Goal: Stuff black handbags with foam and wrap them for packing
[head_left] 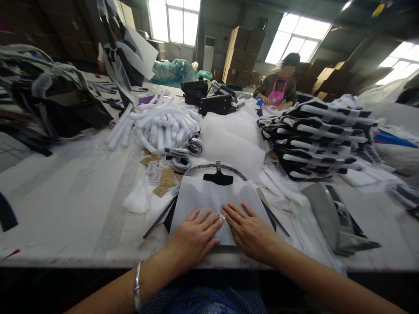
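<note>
A dark handbag lies flat on the table in front of me, mostly covered by a white foam sheet (196, 196). Its black closure tab (218, 178) and curved, wrapped handle show beyond the sheet's far edge. My left hand (195, 233) rests palm down on the sheet, fingers stretched toward the middle. Beside it, my right hand (247, 229) also lies flat on the sheet, fingers extended. A small shiny spot shows between the fingertips. Dark strips stick out from both sides of the bag.
White wrapped rolls (163, 124) are heaped at the back left, near brown tags (166, 179). Behind the bag lies a stack of foam sheets (231, 139). Piled black bags (321, 144) and a grey bag (337, 218) lie right. A co-worker (278, 85) works across the table.
</note>
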Demonstrator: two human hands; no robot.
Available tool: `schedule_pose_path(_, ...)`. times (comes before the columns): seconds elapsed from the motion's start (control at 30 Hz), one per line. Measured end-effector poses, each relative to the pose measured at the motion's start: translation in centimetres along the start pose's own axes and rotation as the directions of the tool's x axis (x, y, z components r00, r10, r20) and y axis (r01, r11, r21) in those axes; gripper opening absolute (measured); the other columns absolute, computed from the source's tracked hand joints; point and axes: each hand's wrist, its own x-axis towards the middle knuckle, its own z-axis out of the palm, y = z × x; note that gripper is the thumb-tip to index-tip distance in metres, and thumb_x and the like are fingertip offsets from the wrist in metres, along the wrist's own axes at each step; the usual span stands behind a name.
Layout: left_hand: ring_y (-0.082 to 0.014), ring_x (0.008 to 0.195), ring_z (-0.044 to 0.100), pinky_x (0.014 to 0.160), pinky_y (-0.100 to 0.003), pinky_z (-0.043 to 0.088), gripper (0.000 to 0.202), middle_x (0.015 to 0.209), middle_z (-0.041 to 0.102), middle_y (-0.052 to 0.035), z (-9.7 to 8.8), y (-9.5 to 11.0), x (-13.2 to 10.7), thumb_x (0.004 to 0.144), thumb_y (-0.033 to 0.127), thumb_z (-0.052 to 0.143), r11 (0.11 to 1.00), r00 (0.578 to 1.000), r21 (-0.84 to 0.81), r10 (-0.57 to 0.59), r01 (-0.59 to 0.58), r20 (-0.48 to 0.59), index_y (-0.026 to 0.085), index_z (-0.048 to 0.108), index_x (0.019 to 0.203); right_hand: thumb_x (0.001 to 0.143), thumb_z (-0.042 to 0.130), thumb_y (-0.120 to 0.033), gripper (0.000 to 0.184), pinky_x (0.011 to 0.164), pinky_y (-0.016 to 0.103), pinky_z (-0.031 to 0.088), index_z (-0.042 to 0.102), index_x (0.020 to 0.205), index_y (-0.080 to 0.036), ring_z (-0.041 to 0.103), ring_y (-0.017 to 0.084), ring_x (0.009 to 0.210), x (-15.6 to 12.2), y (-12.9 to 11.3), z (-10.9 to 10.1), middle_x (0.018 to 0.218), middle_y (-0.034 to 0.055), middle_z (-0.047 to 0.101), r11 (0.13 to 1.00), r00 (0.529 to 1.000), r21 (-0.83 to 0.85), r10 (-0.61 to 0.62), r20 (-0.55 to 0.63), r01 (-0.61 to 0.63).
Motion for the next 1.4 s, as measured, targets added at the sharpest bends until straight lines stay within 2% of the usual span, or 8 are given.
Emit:
schedule_pose_path(0.23,-0.0275,0.134,0.052,0.115,-0.050,0.035,0.045,0.143,0.058,-0.0070,-0.3,0.0,0.3,0.101,0.039,0.048,1.000,0.998,0.026,-0.014,0.012,0.057,0.022,0.050,0.142,0.094,0.047,-0.025,0.060,0.118,0.064,0.015,0.039,0.152,-0.019,0.032,0.034,0.146,0.6,1.6,-1.4,0.158,0.0108,0.038,0.997,0.999,0.066,-0.032,0.029,0.030)
schedule_pose_path(0.4,-0.0334,0.145,0.035,0.115,-0.059,0.030,0.056,0.156,0.040,-0.0121,-0.1,0.4,-0.5,0.097,0.040,0.056,0.986,0.992,0.164,-0.061,0.043,0.106,0.027,0.041,0.149,0.096,0.049,-0.034,0.061,0.119,0.061,0.012,0.034,0.154,-0.026,0.023,0.031,0.150,0.5,3.8,-2.0,0.161,0.0071,0.032,0.981,0.987,0.141,-0.141,0.075,0.130)
schedule_pose_path(0.63,-0.0273,0.147,0.032,0.118,-0.052,0.031,0.057,0.160,0.034,-0.0066,0.3,-0.4,-0.8,0.101,0.042,0.045,0.984,0.989,0.167,-0.088,0.067,0.121,0.028,0.031,0.155,0.098,0.049,-0.035,0.062,0.121,0.058,0.011,0.030,0.156,-0.031,0.017,0.030,0.152,-1.3,2.9,1.2,0.164,0.0053,0.023,0.992,0.995,0.121,0.049,-0.084,-0.039)
schedule_pose_path(0.83,-0.0301,0.150,0.026,0.121,-0.051,0.021,0.058,0.163,0.028,-0.0069,0.5,-0.4,0.1,0.098,0.033,0.050,0.966,0.975,0.191,-0.195,0.173,0.102,0.026,0.035,0.154,0.097,0.051,-0.037,0.064,0.121,0.057,0.012,0.028,0.156,-0.030,0.019,0.030,0.151,-1.6,2.9,1.6,0.165,0.0040,0.021,0.989,0.990,0.135,0.074,-0.124,-0.057)
schedule_pose_path(0.97,-0.0293,0.147,0.032,0.122,-0.049,0.021,0.057,0.158,0.038,-0.0083,0.9,-1.3,-0.3,0.098,0.034,0.051,0.976,0.988,0.197,-0.116,0.095,0.100,0.021,0.039,0.152,0.095,0.053,-0.037,0.067,0.121,0.055,0.013,0.029,0.156,-0.026,0.023,0.030,0.150,-1.7,3.0,1.9,0.164,0.0063,0.024,0.994,0.986,0.096,0.065,-0.155,-0.050)
schedule_pose_path(1.2,-0.0118,0.115,0.065,0.094,-0.019,0.052,0.039,0.129,0.068,-0.0006,-1.3,-4.8,1.1,0.105,0.033,0.037,0.986,0.984,0.083,-0.153,0.146,0.087,0.019,0.056,0.136,0.098,0.048,-0.052,0.059,0.116,0.044,0.024,0.051,0.143,-0.014,0.042,0.027,0.139,-1.0,5.3,2.8,0.146,0.0119,0.054,0.999,0.944,-0.038,-0.036,-0.329,0.025)
schedule_pose_path(1.3,-0.0143,0.100,0.071,0.084,-0.022,0.057,0.035,0.116,0.074,-0.0011,-1.9,-5.5,3.1,0.105,0.033,0.038,0.980,0.977,0.069,-0.193,0.187,0.089,0.019,0.062,0.127,0.105,0.039,-0.036,0.042,0.102,0.034,0.039,0.059,0.134,-0.013,0.054,0.021,0.125,-0.2,6.6,1.9,0.134,0.0087,0.065,1.000,0.943,0.025,-0.008,-0.334,0.018)
schedule_pose_path(1.4,-0.0180,0.087,0.071,0.075,-0.030,0.058,0.038,0.106,0.074,-0.0050,-1.7,-5.7,4.8,0.106,0.034,0.035,0.969,0.966,0.101,-0.235,0.224,0.111,0.016,0.064,0.122,0.106,0.033,-0.025,0.038,0.090,0.035,0.045,0.062,0.129,-0.014,0.063,0.021,0.106,0.8,7.2,1.2,0.120,0.0082,0.071,0.993,0.948,0.085,0.106,-0.301,-0.084)
